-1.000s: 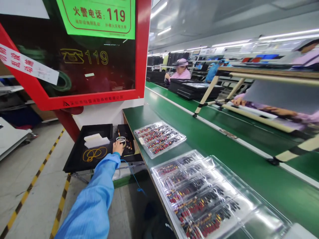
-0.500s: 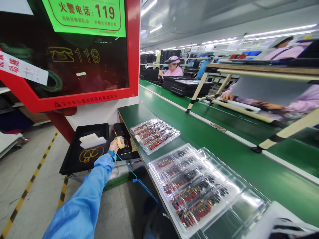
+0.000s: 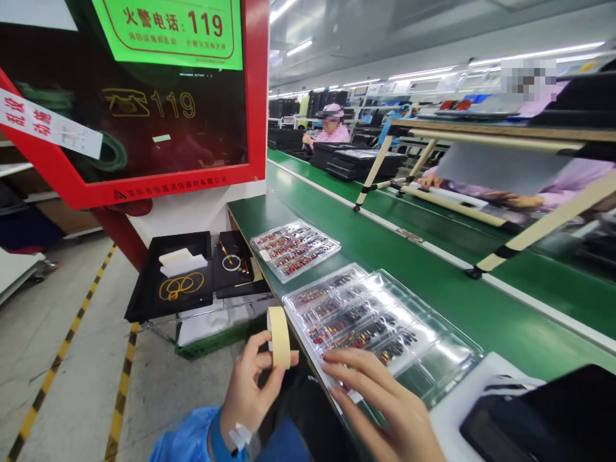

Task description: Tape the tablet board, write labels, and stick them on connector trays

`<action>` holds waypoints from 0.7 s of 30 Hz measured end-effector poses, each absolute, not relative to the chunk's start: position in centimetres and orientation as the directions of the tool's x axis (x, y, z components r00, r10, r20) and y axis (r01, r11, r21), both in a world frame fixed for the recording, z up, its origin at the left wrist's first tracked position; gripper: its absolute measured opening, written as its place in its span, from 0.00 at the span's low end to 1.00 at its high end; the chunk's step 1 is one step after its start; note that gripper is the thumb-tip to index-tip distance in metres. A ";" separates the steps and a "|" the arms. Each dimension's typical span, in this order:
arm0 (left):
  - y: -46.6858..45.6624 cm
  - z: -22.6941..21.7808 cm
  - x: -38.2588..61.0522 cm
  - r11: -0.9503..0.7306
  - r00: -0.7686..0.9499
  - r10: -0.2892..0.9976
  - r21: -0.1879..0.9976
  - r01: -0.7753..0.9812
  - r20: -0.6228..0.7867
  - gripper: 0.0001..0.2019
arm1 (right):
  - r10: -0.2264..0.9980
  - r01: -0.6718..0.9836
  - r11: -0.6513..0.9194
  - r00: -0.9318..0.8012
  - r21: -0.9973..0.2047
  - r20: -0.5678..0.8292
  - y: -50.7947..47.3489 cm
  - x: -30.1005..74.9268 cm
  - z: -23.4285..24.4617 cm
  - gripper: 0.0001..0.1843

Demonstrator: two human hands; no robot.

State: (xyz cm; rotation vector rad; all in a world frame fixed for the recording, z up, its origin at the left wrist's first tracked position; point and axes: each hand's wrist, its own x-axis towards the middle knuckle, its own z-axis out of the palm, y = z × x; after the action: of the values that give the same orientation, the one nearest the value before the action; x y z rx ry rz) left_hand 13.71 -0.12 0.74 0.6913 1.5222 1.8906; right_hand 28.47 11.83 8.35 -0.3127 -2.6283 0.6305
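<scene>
Low in the frame, the left hand [image 3: 248, 391] pinches a roll of masking tape [image 3: 279, 337] upright between thumb and fingers; the right hand [image 3: 385, 404], open, lies at the edge of a clear plastic tray [image 3: 447, 350] of small parts [image 3: 346, 333]. Farther off, left of the green bench [image 3: 385, 247], sits a black tray [image 3: 144, 301].

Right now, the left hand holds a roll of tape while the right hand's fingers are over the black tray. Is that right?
Not quite. The head view shows the right hand with its fingers over the clear plastic tray, not the black one. The left hand does hold the roll of tape.
</scene>
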 end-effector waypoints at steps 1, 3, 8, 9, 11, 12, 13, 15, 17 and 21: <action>-0.3 1.2 14.4 -0.141 -0.668 0.744 0.982 -0.125 0.022 0.19 | 0.296 0.085 0.877 -0.871 -0.473 0.393 11.7 27.1 8.6 0.12; -0.5 2.0 15.3 -0.127 -0.669 0.742 0.988 -0.093 0.032 0.17 | 0.313 0.038 0.875 -0.804 -0.482 0.505 11.2 24.8 9.2 0.10; -0.7 2.5 15.8 -0.146 -0.602 0.778 0.983 0.108 0.181 0.14 | 0.317 -0.027 0.873 -0.727 -0.487 0.609 10.7 23.3 10.5 0.03; -0.7 2.5 16.0 -0.141 -0.599 0.777 0.981 0.134 0.194 0.14 | 0.322 -0.023 0.870 -0.729 -0.492 0.604 10.8 23.5 10.5 0.03; -0.5 2.5 16.4 -0.105 -0.632 0.754 0.982 0.155 0.180 0.13 | 0.354 0.007 0.849 -0.749 -0.528 0.560 11.0 24.0 10.3 0.04; -0.5 2.6 16.7 -0.079 -0.650 0.742 0.984 0.158 0.164 0.13 | 0.376 0.028 0.832 -0.763 -0.554 0.526 10.9 24.3 10.1 0.04; -0.4 2.6 16.9 -0.058 -0.654 0.741 0.985 0.164 0.152 0.13 | 0.398 0.050 0.816 -0.771 -0.576 0.497 10.8 24.6 9.9 0.05; -0.4 2.9 16.9 -0.037 -0.636 0.758 0.983 0.180 0.145 0.14 | 0.421 0.087 0.813 -0.771 -0.576 0.478 10.3 24.9 9.6 0.06; -0.4 3.4 16.6 -0.029 -0.620 0.772 0.983 0.182 0.138 0.15 | 0.388 0.091 0.857 -0.761 -0.506 0.520 9.6 25.2 9.3 0.06; -0.2 4.3 15.8 -0.001 -0.617 0.782 0.989 0.145 0.091 0.15 | 0.375 0.067 0.873 -0.726 -0.483 0.577 9.0 25.3 8.9 0.05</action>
State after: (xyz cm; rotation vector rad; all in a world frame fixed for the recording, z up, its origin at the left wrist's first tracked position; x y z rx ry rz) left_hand 15.78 -0.16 4.34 0.9544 1.7810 1.6625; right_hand 25.25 9.01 8.87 -0.3173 -2.3381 0.5700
